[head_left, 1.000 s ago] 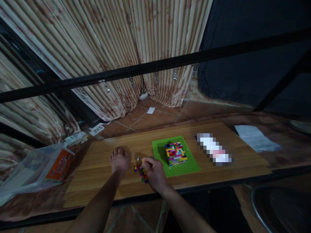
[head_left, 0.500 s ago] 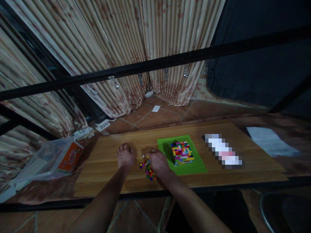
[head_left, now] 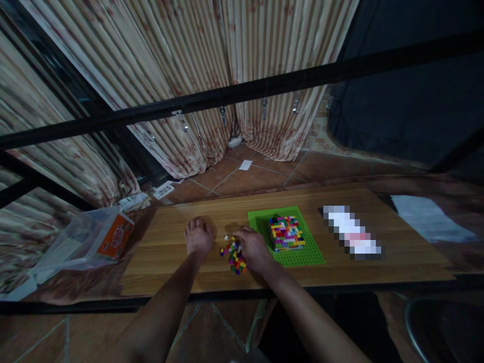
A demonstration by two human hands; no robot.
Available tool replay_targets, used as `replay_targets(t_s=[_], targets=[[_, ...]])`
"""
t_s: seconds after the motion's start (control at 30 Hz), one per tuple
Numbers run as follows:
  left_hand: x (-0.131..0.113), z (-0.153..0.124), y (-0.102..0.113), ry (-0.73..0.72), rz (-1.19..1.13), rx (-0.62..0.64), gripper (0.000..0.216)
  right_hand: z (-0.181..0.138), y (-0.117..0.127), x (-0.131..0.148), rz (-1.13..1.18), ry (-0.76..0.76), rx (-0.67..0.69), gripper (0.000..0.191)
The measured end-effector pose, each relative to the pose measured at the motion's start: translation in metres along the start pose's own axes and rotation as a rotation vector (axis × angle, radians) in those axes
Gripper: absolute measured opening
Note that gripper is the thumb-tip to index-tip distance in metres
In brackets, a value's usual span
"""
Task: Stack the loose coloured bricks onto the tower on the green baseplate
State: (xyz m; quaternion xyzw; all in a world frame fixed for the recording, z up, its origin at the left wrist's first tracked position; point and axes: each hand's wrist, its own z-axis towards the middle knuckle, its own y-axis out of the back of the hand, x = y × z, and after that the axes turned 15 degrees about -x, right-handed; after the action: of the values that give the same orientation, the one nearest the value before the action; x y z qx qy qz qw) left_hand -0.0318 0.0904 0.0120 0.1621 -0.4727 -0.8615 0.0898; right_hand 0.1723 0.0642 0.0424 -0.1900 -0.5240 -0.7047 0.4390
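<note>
On the tabletop | brick block assembled on green baseplate | loose bricks left over by your right hand, grip unclear | your left hand rests palm-down, grip slack, nothing visibly held

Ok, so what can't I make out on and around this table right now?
All in the head view:
- Right hand grip: the fingers and dim blur hide whether it pinches a brick.
- Loose toy bricks: too small and jumbled to count; the right hand may cover some.
- Built brick block: its own bulk hides its far side.
- Oblong item: pixelated, unidentifiable.
- Metal-rimmed stool: cut off by the frame's edge.
</note>
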Motion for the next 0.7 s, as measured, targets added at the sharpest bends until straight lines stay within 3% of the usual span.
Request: replay_targets(t_s=[0.1,0.3,0.7], targets=[[0.000,0.000,0.000,-0.003,0.009,0.007,0.039,-0.007,0.006,-0.001,-0.026,0.005,-0.027,0.036],[0.001,0.000,-0.002,0.007,0.012,0.004,0.040,-0.013,0.004,0.001,-0.134,0.085,0.049,0.029],[0.000,-0.001,-0.001,0.012,-0.003,-0.006,0.040,0.006,-0.012,-0.003,-0.223,0.120,0.110,0.016]])
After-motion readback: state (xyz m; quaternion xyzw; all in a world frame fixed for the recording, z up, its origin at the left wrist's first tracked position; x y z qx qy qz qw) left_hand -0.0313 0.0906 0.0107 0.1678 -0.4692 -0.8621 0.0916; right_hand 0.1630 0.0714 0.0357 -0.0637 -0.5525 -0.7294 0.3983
